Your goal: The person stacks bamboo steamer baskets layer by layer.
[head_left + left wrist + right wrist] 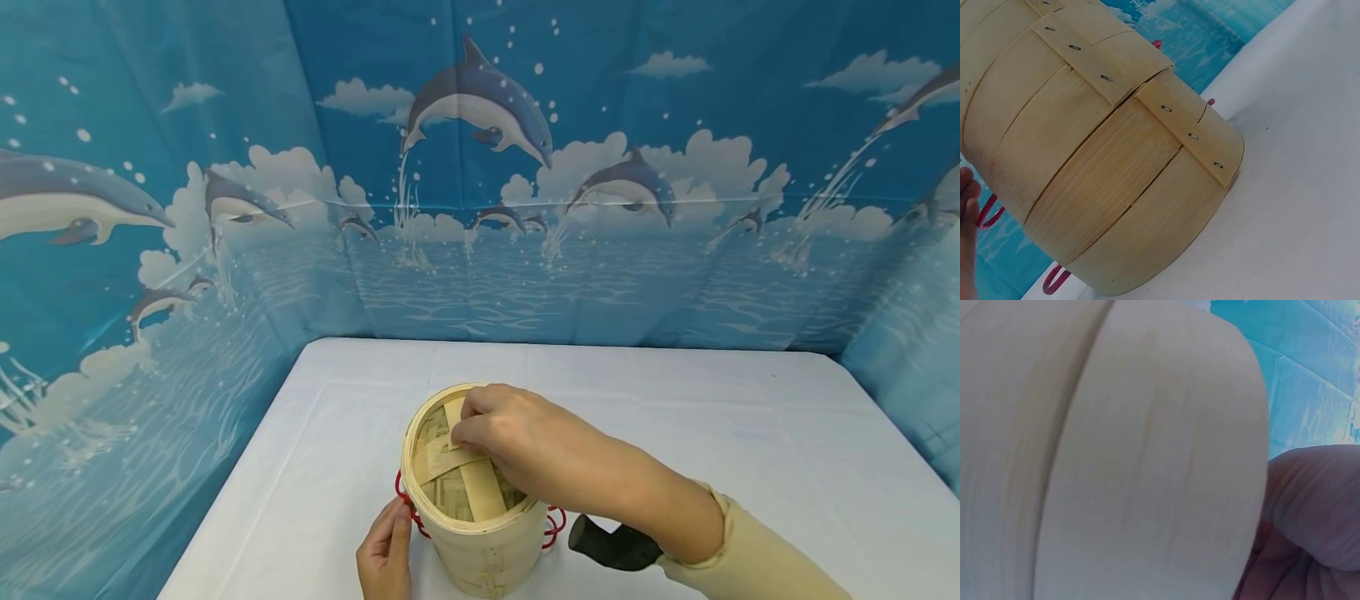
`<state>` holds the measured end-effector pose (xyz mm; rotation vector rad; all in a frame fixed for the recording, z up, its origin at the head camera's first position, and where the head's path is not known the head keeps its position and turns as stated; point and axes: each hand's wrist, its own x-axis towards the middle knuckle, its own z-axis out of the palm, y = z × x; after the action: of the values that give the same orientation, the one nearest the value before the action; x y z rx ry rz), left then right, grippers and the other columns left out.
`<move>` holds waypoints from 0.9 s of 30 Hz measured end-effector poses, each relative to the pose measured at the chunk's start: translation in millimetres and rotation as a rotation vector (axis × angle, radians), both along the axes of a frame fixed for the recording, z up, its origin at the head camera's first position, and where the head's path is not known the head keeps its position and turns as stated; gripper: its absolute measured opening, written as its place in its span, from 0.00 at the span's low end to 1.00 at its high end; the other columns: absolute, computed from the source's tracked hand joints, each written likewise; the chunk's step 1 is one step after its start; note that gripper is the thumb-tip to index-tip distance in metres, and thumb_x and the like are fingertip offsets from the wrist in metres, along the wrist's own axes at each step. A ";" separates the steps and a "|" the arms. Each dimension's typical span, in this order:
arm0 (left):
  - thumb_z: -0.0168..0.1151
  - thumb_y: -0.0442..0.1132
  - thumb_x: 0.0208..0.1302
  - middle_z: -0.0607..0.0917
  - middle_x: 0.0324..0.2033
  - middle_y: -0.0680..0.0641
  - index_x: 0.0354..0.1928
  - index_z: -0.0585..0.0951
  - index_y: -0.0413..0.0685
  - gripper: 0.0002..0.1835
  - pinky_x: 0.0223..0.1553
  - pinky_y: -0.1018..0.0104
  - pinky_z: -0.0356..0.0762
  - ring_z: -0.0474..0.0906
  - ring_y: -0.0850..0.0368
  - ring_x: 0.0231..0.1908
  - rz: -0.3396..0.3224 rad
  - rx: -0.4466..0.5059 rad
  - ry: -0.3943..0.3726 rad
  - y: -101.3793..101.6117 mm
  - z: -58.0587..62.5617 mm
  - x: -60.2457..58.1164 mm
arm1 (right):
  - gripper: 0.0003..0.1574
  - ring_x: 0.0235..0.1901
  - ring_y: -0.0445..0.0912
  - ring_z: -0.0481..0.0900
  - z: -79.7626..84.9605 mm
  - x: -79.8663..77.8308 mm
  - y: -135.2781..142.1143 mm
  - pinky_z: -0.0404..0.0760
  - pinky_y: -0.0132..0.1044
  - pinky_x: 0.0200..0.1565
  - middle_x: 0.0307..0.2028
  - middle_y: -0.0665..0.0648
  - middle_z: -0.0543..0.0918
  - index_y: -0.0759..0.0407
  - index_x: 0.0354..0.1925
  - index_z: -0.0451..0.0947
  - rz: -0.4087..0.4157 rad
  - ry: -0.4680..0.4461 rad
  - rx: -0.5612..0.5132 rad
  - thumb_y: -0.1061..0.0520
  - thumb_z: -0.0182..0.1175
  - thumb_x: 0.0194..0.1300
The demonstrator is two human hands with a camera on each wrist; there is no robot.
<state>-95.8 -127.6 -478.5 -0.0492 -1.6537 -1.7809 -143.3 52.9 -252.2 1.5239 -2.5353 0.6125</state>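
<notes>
A round bamboo steamer [483, 546] stands near the front edge of the white table [675, 433]. Its woven lid [457, 487] carries a flat bamboo strip as a handle. My right hand [471, 423] reaches over the lid, its fingers curled round that strip. Low on the steamer's left side, my left hand [386, 550] rests with straight fingers against the wall. The left wrist view shows the stapled side wall of the steamer [1104, 156] close up, with my left hand's fingertips [966, 206] at the left edge. In the right wrist view, bamboo [1116, 456] fills the frame beside my right hand [1316, 512].
Red wire loops [553, 525] stick out at both sides of the steamer. A blue dolphin-print backdrop [480, 167] walls in the table at the back and both sides. A black wrist mount [611, 546] sits on my right forearm.
</notes>
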 end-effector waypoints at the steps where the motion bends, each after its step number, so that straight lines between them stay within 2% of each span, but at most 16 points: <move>1: 0.50 0.20 0.61 0.83 0.40 0.56 0.42 0.80 0.26 0.11 0.43 0.77 0.75 0.78 0.66 0.41 -0.001 0.002 -0.008 0.3 0.1 0.2 | 0.09 0.30 0.37 0.69 -0.2 -0.1 0.1 0.71 0.20 0.28 0.30 0.49 0.73 0.60 0.33 0.81 -0.002 -0.002 -0.001 0.71 0.60 0.57; 11: 0.50 0.21 0.63 0.83 0.40 0.57 0.42 0.80 0.27 0.10 0.43 0.78 0.75 0.78 0.66 0.41 0.002 0.008 -0.059 0.3 2.1 1.8 | 0.08 0.35 0.39 0.73 -3.9 0.1 1.4 0.74 0.21 0.33 0.33 0.51 0.76 0.61 0.36 0.82 -0.014 -0.020 -0.044 0.70 0.60 0.58; 14: 0.50 0.22 0.63 0.83 0.41 0.57 0.43 0.79 0.25 0.10 0.43 0.77 0.75 0.78 0.66 0.41 0.001 0.007 -0.054 -0.5 2.1 1.4 | 0.08 0.36 0.38 0.74 -4.4 -0.7 1.9 0.75 0.21 0.34 0.34 0.50 0.76 0.61 0.37 0.81 -0.009 -0.029 -0.070 0.69 0.60 0.59; 18: 0.50 0.21 0.63 0.82 0.41 0.58 0.42 0.79 0.24 0.10 0.43 0.77 0.75 0.78 0.66 0.41 0.007 -0.002 -0.052 -1.5 0.5 1.1 | 0.09 0.38 0.38 0.75 -8.2 -1.9 11.7 0.76 0.23 0.37 0.36 0.50 0.78 0.61 0.40 0.81 -0.023 -0.023 -0.184 0.67 0.61 0.59; 20: 0.50 0.22 0.63 0.82 0.41 0.59 0.42 0.79 0.25 0.10 0.43 0.78 0.75 0.78 0.67 0.41 0.018 -0.012 -0.066 -1.7 -0.5 1.3 | 0.12 0.37 0.37 0.75 -13.0 -1.9 22.3 0.77 0.25 0.36 0.37 0.50 0.78 0.61 0.41 0.81 -0.060 -0.003 -0.280 0.68 0.62 0.57; 23: 0.50 0.22 0.63 0.82 0.41 0.60 0.43 0.80 0.28 0.11 0.43 0.78 0.74 0.78 0.68 0.41 0.029 -0.019 -0.065 -2.2 -1.5 1.7 | 0.17 0.35 0.37 0.76 -24.0 -0.9 44.4 0.77 0.26 0.33 0.37 0.48 0.79 0.60 0.42 0.81 -0.167 0.050 -0.401 0.71 0.64 0.52; 27: 0.50 0.21 0.62 0.82 0.42 0.59 0.44 0.82 0.36 0.14 0.44 0.78 0.74 0.77 0.68 0.42 0.015 -0.001 -0.019 -3.9 -1.6 1.8 | 0.20 0.35 0.36 0.77 -48.1 -0.2 79.2 0.77 0.24 0.34 0.36 0.43 0.79 0.56 0.40 0.82 -0.376 0.058 -0.439 0.72 0.66 0.49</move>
<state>-94.1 -131.5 -480.1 -0.0206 -1.6635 -1.7749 -143.5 132.1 -300.3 0.8812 -2.3419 0.9624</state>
